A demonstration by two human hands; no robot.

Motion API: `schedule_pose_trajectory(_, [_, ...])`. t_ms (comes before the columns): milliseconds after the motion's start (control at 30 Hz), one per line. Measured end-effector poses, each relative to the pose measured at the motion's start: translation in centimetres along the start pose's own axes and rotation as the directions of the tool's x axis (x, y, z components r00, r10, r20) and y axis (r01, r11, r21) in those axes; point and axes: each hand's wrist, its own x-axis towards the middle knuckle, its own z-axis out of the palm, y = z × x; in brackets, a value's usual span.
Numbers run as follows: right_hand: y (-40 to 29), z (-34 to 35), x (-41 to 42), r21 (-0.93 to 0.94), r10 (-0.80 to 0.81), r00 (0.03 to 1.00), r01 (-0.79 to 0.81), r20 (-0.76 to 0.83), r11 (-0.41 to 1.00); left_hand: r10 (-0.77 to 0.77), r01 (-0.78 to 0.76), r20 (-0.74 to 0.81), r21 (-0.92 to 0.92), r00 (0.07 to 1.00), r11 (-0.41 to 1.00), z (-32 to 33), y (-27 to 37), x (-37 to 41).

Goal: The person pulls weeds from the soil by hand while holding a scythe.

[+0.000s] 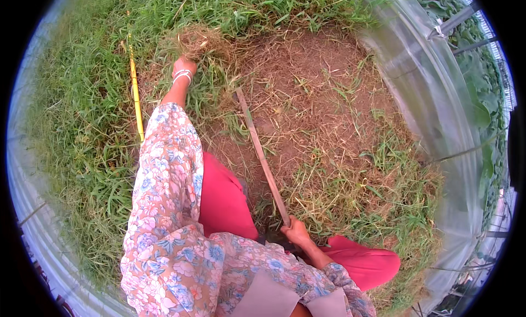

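My left hand [185, 67], with white bangles at the wrist, reaches far forward on the left. Its fingers are partly hidden where they close on a clump of dry, tangled grass [200, 42]. Low in front of my body, my right hand [296, 232] grips the near end of a long wooden tool handle [263, 157]. The handle slants away to the upper left over the soil. A small dark part shows at its far end, too little to tell which tool it is. Bare brown soil [304, 87] strewn with cut grass lies beyond the handle.
A yellow pole or pipe [136, 96] lies in green grass [96, 152] left of my arm. Clear plastic sheeting [441, 99] curves along the right side, with metal tubes [456, 21] and leafy plants [472, 76] behind it. My bent knees, in red cloth [224, 198], flank the handle.
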Motion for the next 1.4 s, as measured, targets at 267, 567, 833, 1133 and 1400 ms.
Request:
schedule_pose_trajectory(267, [-16.1, -5.9, 12.3, 0.815, 0.141, 0.897, 0.303, -0.419, 0.494, -0.012, 0.006, -0.039, -0.13, 0.999, 0.992, 1.6, 0.0, -1.0])
schedule_pose_trajectory(567, [-9.5, -5.7, 7.0, 0.304, 0.167, 0.984, -0.141, -0.061, 0.942, -0.174, 0.131, -0.113, -0.313, 0.978, 0.941, 0.3, -2.7, 2.2])
schedule_pose_trajectory(833, [-17.0, -3.4, 13.1, 0.705, 0.176, 0.92, 0.135, -0.35, 0.697, 0.065, -0.067, 0.023, 0.129, 0.998, 0.989, 1.8, -4.2, -0.7])
schedule_pose_trajectory(1133, [-6.7, 1.5, 6.9, 0.629, 0.237, 0.941, -0.337, 0.24, 0.701, 0.321, -0.22, -0.325, 0.311, 0.89, 0.925, -0.3, -1.8, -2.3])
schedule_pose_trajectory(1400, [-14.5, 0.4, 9.0, 0.825, 0.27, 0.949, -0.282, 0.165, 0.49, 0.598, -0.573, 0.088, 0.425, 0.796, 0.7, 6.1, 5.7, -11.4])
